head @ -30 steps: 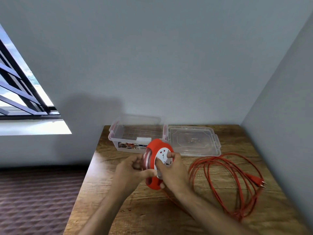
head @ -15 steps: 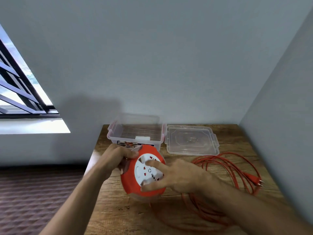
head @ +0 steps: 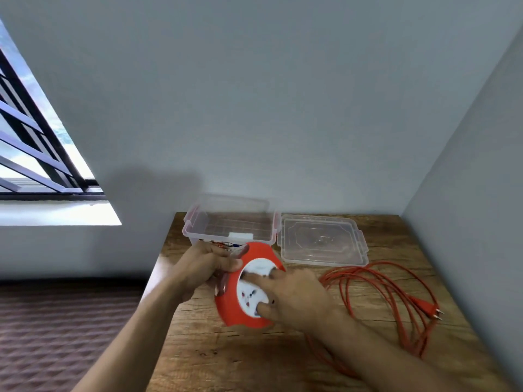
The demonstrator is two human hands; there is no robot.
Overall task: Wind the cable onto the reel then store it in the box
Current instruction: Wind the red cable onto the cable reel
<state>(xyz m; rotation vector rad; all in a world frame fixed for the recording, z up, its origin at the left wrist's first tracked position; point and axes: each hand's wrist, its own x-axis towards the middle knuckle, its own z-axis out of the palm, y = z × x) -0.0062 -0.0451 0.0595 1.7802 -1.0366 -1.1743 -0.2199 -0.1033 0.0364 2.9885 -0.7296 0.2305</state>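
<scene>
Your left hand curls its fingers round the cable reel to steady it while your right hand spreads fingers on its white face, likely to wind in the cable looped loose at 3 o'clock.

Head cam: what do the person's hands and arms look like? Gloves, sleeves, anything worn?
Left hand and right hand are bare, no gloves. Left forearm and right forearm are bare to the frame edge: no sleeves, watch or bands in view. Too blurred to rule out rings.
</scene>
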